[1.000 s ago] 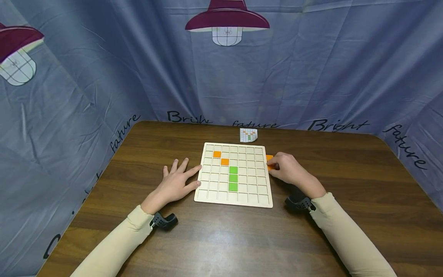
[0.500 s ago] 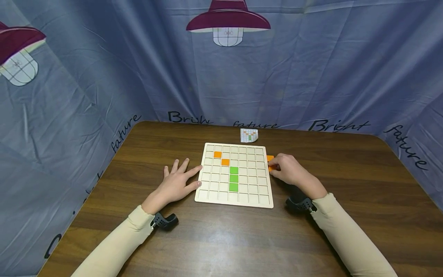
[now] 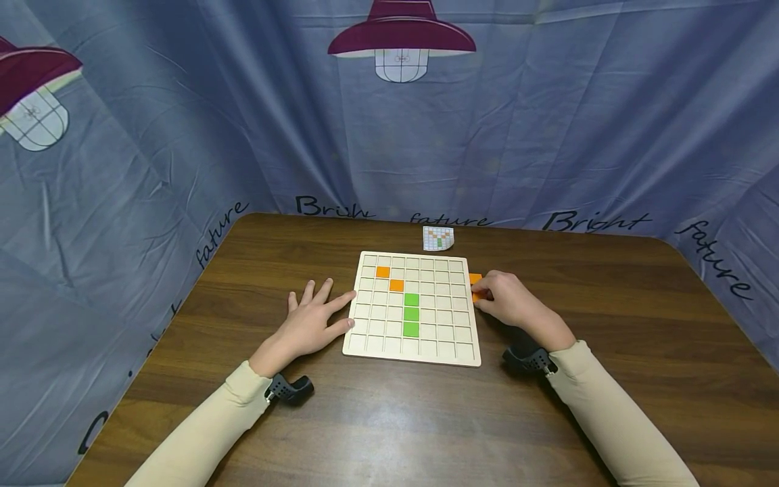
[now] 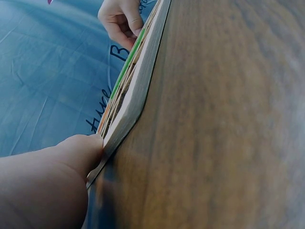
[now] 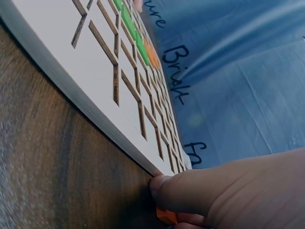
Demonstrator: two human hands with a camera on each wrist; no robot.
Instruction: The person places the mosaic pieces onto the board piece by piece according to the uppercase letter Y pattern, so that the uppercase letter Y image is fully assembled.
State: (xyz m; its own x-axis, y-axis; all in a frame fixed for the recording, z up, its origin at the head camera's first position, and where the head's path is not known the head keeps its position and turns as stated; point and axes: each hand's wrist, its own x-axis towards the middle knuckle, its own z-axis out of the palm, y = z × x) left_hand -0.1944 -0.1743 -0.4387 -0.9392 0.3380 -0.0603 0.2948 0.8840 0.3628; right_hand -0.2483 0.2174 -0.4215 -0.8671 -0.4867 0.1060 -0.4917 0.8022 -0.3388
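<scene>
A pale wooden grid board [image 3: 379, 346] lies flat on the table, with two orange square tiles [image 3: 397, 285] set diagonally in its upper left cells. Below them, three green square tiles [image 3: 411, 314] form a column. My left hand [image 3: 309, 322] is spread on the table, its index finger and thumb touching the board's left edge. Beyond the right edge, my right hand [image 3: 511, 296] has its thumb and fingers curled on an orange tile [image 3: 476, 278], mostly hidden by them. In the right wrist view that orange tile [image 5: 166, 216] shows under the thumb, right by the board's rim.
A small paper card [image 3: 438, 238] printed with a coloured grid pattern lies behind the board. The brown wooden table [image 3: 389, 426] reaches back to a blue curtain [image 3: 517, 135] with lettering and lamp pictures. Each wrist wears a dark strap mount [image 3: 292, 389].
</scene>
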